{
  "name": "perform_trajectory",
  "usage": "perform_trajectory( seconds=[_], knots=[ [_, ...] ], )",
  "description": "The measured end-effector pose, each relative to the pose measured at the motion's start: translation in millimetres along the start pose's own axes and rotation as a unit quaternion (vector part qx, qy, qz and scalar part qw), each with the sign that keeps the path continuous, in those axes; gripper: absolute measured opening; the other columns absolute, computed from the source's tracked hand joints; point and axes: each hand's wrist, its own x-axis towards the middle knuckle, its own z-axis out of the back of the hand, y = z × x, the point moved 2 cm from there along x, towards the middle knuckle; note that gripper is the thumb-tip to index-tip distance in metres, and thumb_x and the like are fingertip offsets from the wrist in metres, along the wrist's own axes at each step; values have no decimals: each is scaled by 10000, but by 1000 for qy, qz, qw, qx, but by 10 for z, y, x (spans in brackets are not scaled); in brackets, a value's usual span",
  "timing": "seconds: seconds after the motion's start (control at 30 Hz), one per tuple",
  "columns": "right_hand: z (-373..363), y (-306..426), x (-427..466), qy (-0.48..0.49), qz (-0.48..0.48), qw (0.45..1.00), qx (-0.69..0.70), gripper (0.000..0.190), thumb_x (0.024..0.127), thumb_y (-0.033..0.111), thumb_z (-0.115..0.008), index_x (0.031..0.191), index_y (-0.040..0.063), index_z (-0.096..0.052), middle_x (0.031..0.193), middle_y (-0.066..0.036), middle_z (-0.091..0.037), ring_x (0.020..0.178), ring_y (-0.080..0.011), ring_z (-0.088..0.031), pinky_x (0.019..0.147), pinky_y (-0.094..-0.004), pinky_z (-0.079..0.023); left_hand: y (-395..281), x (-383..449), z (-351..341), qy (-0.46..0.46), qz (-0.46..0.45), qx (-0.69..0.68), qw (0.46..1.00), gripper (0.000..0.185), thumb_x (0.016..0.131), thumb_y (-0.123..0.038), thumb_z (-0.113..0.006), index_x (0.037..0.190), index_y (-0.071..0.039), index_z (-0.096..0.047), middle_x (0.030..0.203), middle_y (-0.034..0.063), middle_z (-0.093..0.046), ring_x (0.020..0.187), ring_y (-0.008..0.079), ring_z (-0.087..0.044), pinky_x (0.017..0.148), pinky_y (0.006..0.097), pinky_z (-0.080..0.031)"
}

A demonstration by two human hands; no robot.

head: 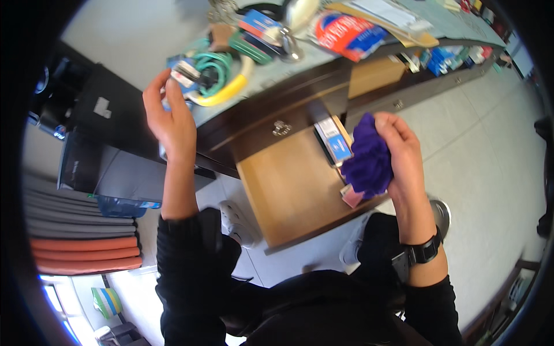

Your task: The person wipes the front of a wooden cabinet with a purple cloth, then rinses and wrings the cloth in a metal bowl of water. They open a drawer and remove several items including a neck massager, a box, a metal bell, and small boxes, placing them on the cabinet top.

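Observation:
My left hand point(173, 116) is raised at the left end of the desktop, fingertips and thumb pinching a small white packet point(185, 73) with dark print, blurred. Behind that packet lie a coiled teal cable point(214, 73) and a curved yellow-and-white band point(225, 93). In my right hand point(402, 147) is a bunched purple cloth point(368, 160), held over the right side of a pulled-out wooden drawer point(281, 186). Part of the drawer's right side is hidden by the cloth. Beside it in the drawer show a blue-and-white box point(335, 140) and a pink item point(352, 197).
On the desk point(272, 73) lie a red-and-blue packet point(346, 34), a green object point(251, 47) and papers point(389, 17). An open shelf compartment point(376, 78) is at the right. Dark cabinets point(117, 104) and stacked grey and orange cushions point(86, 246) stand left.

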Motion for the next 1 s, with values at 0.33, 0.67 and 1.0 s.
perform_trajectory(
  seconds=[0.33, 0.67, 1.0],
  knots=[
    [170, 116, -33, -35, 5, 999, 15, 192, 897, 172, -618, 1004, 13, -597, 861, -51, -632, 718, -104, -605, 631, -244, -515, -418, -2938, -1247, 548, 258, -144, 782, 316, 834, -247, -646, 1040, -10, -611, 1072, 185, -621, 1014, 322, -599, 851, 374, -477],
    [340, 162, -19, -33, -9, 999, 23, 182, 885, 160, -639, 994, 18, -604, 858, -38, -628, 723, -89, -598, 636, -224, -502, 64, -4575, -2175, 766, 320, -36, 556, 641, 690, -450, -730, 1106, 18, -596, 1153, 248, -598, 1071, 349, -587, 869, 401, -471],
    [346, 149, -60, -31, -32, 999, 18, 154, 896, 136, -616, 992, 17, -597, 866, -50, -629, 734, -109, -610, 645, -227, -507, -45, -4764, -2190, 733, 306, -101, 599, 491, 706, -405, -700, 962, 12, -651, 895, 223, -671, 846, 330, -667, 692, 398, -525]
  ],
)
